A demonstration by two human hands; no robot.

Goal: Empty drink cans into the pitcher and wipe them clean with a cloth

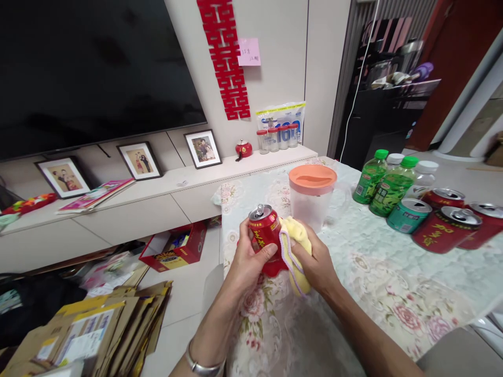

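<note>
My left hand is wrapped round a red drink can with yellow lettering, its pull tab raised on top. In my right hand is a bunched yellow cloth with a purple edge, pressed against the can's right side. Under the can, something red shows on the flowered tablecloth; I cannot make out what it is. Just behind the cloth stands a translucent plastic tub with an orange lid.
To the right stand several bottles with green labels, a teal can and several red cans. Framed photos and small jars line the white cabinet. Flattened cardboard boxes lie at the lower left.
</note>
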